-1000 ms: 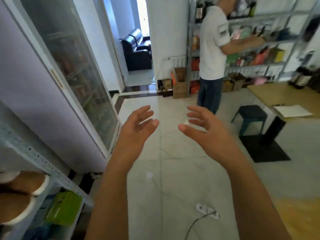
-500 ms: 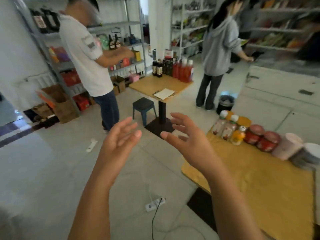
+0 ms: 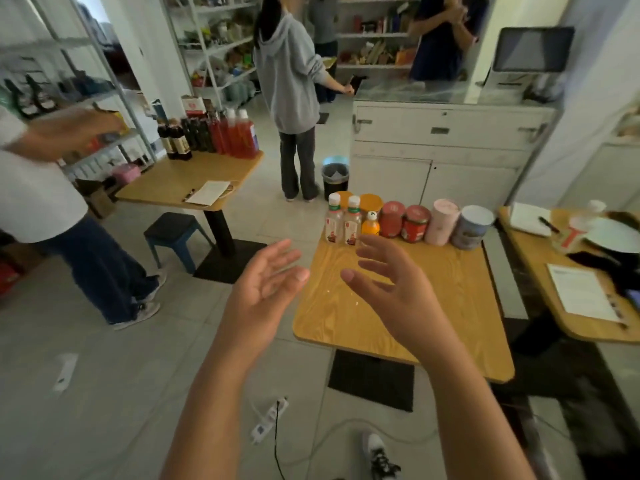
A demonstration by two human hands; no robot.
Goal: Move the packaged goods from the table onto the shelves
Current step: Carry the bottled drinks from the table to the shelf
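Attention swings from the metal shelving (image 3: 104, 93) to the wooden table (image 3: 346, 317), now close below, so a fresh pickup looks next. Right hand (image 3: 391, 289) hovers over the table, left hand (image 3: 263, 282) just off its left edge, both spread and empty. Packaged goods (image 3: 403, 221), bottles, jars and canisters, line the table's far edge, their labels too blurred to read.

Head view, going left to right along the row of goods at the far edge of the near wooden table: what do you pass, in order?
clear bottle → second clear bottle → small orange bottle → tall red jar → shorter red jar → pink canister → blue-grey canister
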